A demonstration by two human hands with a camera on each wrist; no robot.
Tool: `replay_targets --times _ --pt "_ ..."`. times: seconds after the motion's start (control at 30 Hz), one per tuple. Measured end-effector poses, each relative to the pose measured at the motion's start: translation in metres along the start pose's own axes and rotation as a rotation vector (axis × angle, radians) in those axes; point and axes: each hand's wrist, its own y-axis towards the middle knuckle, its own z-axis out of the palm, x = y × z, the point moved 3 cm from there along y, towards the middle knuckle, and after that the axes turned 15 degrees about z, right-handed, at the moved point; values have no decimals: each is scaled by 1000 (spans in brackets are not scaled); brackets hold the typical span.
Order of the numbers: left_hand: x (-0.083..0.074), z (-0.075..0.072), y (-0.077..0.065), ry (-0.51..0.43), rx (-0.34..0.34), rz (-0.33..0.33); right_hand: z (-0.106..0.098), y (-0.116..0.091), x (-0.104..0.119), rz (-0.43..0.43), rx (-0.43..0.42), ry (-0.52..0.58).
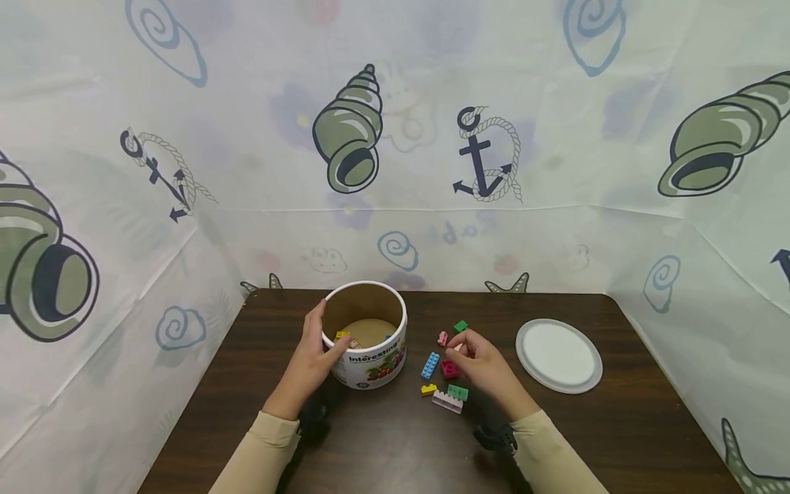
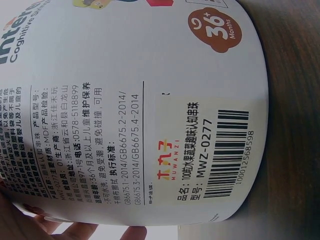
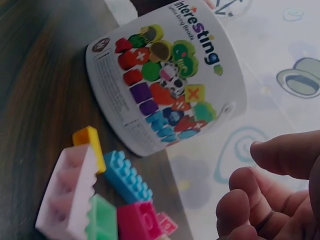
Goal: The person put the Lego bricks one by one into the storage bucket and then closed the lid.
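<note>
My left hand [image 1: 313, 360] grips the near left rim of a white bucket [image 1: 370, 363] printed with fruit, its thumb over the front edge. A few bricks lie inside, among them a yellow one [image 1: 342, 335]. The left wrist view shows the bucket's label side [image 2: 200, 90] and fingertips at the lower edge. My right hand [image 1: 484, 367] hovers over loose toy bricks, fingers bent, with a gap between thumb [image 3: 285, 155] and fingers and nothing between them. Beneath or beside it lie a magenta brick [image 1: 450, 370], a blue brick [image 1: 430, 366] and a small pink brick [image 1: 442, 338].
Nearer me are a pale pink brick [image 1: 447, 402], a light green brick [image 1: 458, 392] and a yellow brick [image 1: 428, 390]. A darker green brick [image 1: 461, 326] lies farther back. A round white lid [image 1: 558, 355] rests on the dark wooden table [image 1: 395, 453] at right.
</note>
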Motion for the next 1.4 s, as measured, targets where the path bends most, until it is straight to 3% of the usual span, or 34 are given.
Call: replay_targets --times 0.37,0.57,0.73,0.87,1.2,1.4 --pt "0 1 0 -1 4 -4 -7 8 -38 98 -36 -47" --pt "0 2 0 -3 14 -20 -13 20 -65 128 52 5" --pt "-3 4 3 -6 16 -17 -22 29 -79 94 95 87" --pt "-4 6 7 -25 14 -16 -27 33 -82 61 94 118" --pt "-3 3 5 -32 4 -26 -18 33 -78 -1 110 -58" --pt "-3 3 4 -36 8 -33 -16 34 -80 -10 106 -103"
